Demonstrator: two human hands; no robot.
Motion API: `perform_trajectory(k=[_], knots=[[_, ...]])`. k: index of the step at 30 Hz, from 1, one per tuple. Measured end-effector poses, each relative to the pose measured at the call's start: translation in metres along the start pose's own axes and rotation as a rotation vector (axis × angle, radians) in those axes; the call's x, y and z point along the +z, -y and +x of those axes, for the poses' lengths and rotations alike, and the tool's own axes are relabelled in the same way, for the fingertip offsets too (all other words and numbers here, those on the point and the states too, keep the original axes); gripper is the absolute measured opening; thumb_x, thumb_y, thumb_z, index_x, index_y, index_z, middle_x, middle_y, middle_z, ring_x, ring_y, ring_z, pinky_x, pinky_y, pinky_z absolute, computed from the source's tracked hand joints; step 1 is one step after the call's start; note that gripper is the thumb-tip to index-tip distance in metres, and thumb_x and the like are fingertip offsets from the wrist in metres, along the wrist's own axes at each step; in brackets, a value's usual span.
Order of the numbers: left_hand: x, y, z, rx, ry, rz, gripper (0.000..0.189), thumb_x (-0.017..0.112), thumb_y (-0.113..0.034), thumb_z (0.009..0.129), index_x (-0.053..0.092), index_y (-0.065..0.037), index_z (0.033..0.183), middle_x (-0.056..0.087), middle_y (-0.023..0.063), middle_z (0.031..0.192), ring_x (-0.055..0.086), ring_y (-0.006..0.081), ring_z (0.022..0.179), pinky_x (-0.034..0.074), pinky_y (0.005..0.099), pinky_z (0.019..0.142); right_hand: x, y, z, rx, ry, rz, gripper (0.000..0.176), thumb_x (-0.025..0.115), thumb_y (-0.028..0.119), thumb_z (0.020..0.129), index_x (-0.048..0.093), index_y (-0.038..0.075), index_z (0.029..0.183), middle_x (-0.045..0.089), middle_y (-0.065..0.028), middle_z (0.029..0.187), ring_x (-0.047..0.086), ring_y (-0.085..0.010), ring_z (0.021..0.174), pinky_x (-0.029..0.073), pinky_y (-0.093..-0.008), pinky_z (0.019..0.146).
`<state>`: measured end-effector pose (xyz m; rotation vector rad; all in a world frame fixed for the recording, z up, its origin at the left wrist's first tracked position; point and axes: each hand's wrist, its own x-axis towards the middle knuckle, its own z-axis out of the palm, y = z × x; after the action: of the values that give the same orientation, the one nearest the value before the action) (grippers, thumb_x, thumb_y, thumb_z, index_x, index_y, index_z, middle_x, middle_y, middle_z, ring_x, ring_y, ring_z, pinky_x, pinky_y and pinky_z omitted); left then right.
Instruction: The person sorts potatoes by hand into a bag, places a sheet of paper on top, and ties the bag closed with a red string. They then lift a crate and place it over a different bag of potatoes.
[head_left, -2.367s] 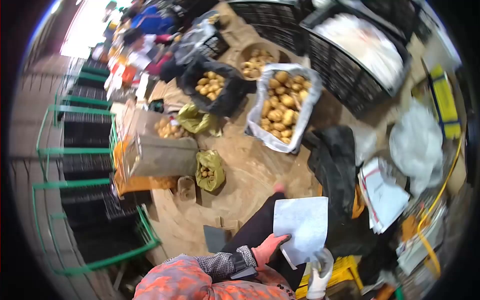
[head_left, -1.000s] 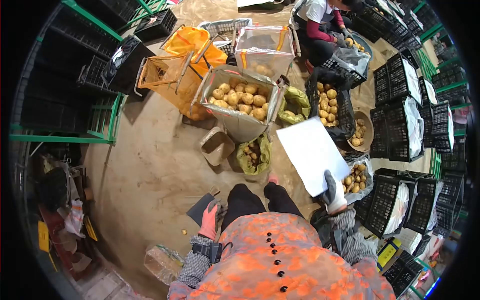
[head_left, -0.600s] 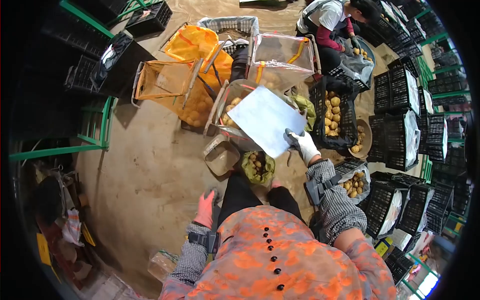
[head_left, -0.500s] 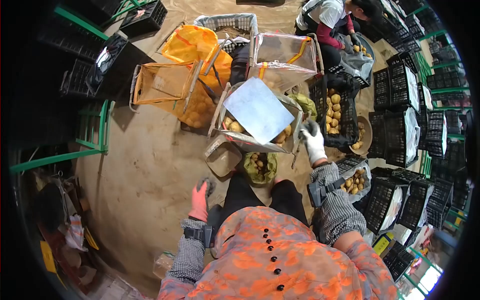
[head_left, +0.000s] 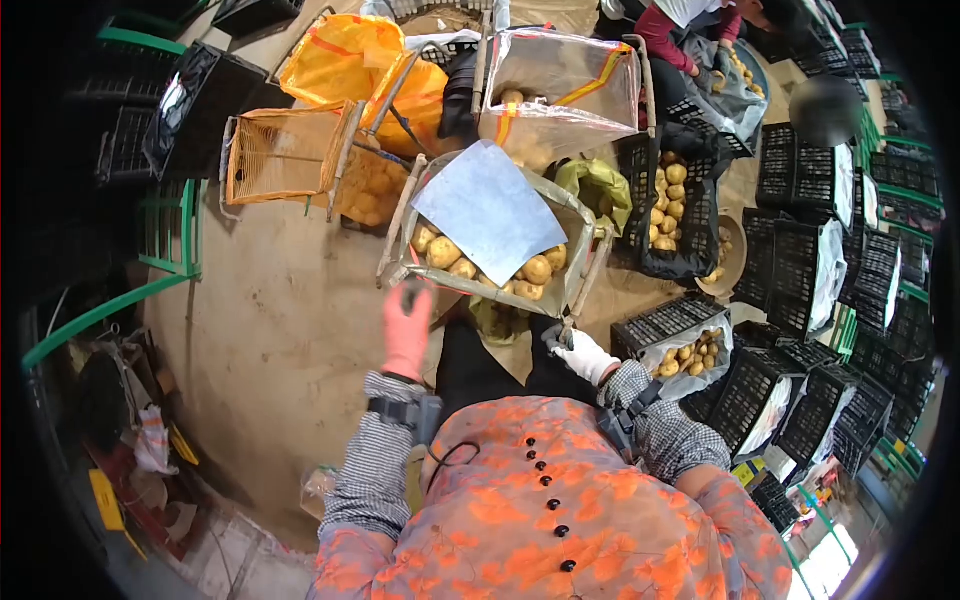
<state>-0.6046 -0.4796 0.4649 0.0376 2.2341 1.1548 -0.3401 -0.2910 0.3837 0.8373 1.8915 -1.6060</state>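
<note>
My left hand (head_left: pixel 407 330), in a pink glove with dark fingertips, is raised at the front left corner of a lined bin (head_left: pixel 590 250) with pole handles. Its fingers are smeared by motion. My right hand (head_left: pixel 582 354), in a white glove with dark fingertips, is closed below the bin's right pole (head_left: pixel 592 270), fingers right at the pole's lower end; I cannot tell what they hold. Potatoes (head_left: pixel 443 252) fill the bin, partly under a pale blue-white sheet (head_left: pixel 490 210). A green bag (head_left: pixel 500 322) is partly hidden below the bin's front edge.
Orange mesh bags (head_left: pixel 285 155) and a clear bag (head_left: pixel 565 75) hang on frames behind the bin. A black crate (head_left: pixel 665 205) and a lined crate (head_left: pixel 690 355) hold potatoes at right. Stacked black crates (head_left: pixel 790 275) line the right side. Another person (head_left: pixel 670 40) handles potatoes at upper right.
My left hand has risen to the bin's front left corner. My right hand has come down and inward to the right pole's lower end. More potatoes show in front of the sheet.
</note>
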Motion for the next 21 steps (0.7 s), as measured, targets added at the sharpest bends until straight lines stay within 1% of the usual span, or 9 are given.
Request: perform_trajectory(k=[2,4,6,7,9,13,17,20,21], knots=[[0.042,0.013,-0.012,-0.197,0.188,-0.020,0.053,0.063,-0.029,0.079,0.047,0.003,0.117,0.052,0.0207,0.116,0.052,0.0281,0.105,0.040,0.0357,0.088,-0.011,0.007,0.001,-0.107,0.018,-0.183,0.018,0.054,0.020,0.085,0.057,0.008,0.098,0.060,-0.0069,0.077,0.058,-0.0224,0.072,0.045,-0.0353,0.064],[0.092,0.054,-0.007,-0.286,0.101,0.038,0.054,0.059,-0.035,0.083,0.047,0.005,0.116,0.050,0.0259,0.115,0.053,0.0328,0.103,0.041,0.0369,0.085,-0.012,0.030,-0.011,-0.138,-0.088,-0.348,0.022,0.050,0.024,0.086,0.056,0.006,0.096,0.060,-0.0155,0.079,0.058,-0.0321,0.074,0.045,-0.0404,0.065],[0.104,0.066,0.005,0.024,0.294,0.585,0.047,0.053,-0.030,0.087,0.047,0.008,0.114,0.054,0.0210,0.110,0.054,0.0304,0.099,0.041,0.0353,0.083,-0.010,0.028,-0.016,-0.055,-0.096,-0.430,0.026,0.048,0.027,0.085,0.056,0.006,0.098,0.060,-0.0198,0.082,0.057,-0.0381,0.077,0.045,-0.0435,0.067],[0.109,0.064,0.012,0.020,0.294,0.584,0.047,0.053,-0.030,0.087,0.047,0.008,0.114,0.054,0.0210,0.110,0.054,0.0304,0.099,0.041,0.0353,0.083,-0.018,0.027,-0.030,0.040,-0.064,-0.507,0.027,0.048,0.028,0.085,0.057,0.006,0.097,0.060,-0.0203,0.082,0.057,-0.0382,0.078,0.045,-0.0439,0.067],[0.118,0.063,0.020,-0.526,0.078,-0.436,0.036,0.049,-0.022,0.090,0.050,0.007,0.110,0.059,0.0129,0.098,0.056,0.0247,0.089,0.043,0.0333,0.077,-0.040,0.026,-0.057,0.230,0.039,-0.611,0.031,0.048,0.032,0.084,0.059,0.004,0.093,0.061,-0.0208,0.084,0.059,-0.0370,0.080,0.046,-0.0444,0.069],[0.103,0.068,-0.002,-0.542,0.006,-0.740,0.031,0.050,-0.021,0.089,0.054,0.007,0.103,0.060,0.0062,0.086,0.055,0.0192,0.079,0.043,0.0309,0.073,-0.052,0.035,-0.062,0.295,0.226,-0.704,0.040,0.053,0.043,0.081,0.064,0.005,0.090,0.063,-0.0183,0.088,0.060,-0.0333,0.086,0.047,-0.0403,0.075],[0.054,0.040,-0.012,-0.280,-0.383,-0.360,0.042,0.057,-0.020,0.085,0.046,0.005,0.116,0.057,0.0124,0.105,0.053,0.0203,0.093,0.041,0.0318,0.082,-0.071,0.100,-0.057,0.312,0.314,-0.662,0.040,0.056,0.043,0.078,0.065,0.005,0.086,0.063,-0.0173,0.087,0.060,-0.0326,0.085,0.047,-0.0391,0.075],[0.004,0.059,0.034,0.073,-0.781,-0.054,0.055,0.059,-0.021,0.085,0.036,0.004,0.128,0.052,0.0155,0.114,0.050,0.0205,0.098,0.039,0.0319,0.087,-0.081,0.073,-0.055,0.207,-0.051,-0.621,0.037,0.057,0.039,0.077,0.061,0.004,0.089,0.063,-0.0187,0.086,0.059,-0.0345,0.085,0.046,-0.0410,0.074],[-0.011,0.062,0.050,0.065,-0.787,-0.060,0.055,0.059,-0.021,0.085,0.036,0.004,0.128,0.052,0.0155,0.114,0.050,0.0205,0.098,0.039,0.0319,0.087,-0.088,0.079,-0.055,0.175,-0.147,-0.540,0.035,0.057,0.036,0.078,0.059,0.004,0.090,0.062,-0.0194,0.085,0.058,-0.0358,0.085,0.046,-0.0409,0.073]])
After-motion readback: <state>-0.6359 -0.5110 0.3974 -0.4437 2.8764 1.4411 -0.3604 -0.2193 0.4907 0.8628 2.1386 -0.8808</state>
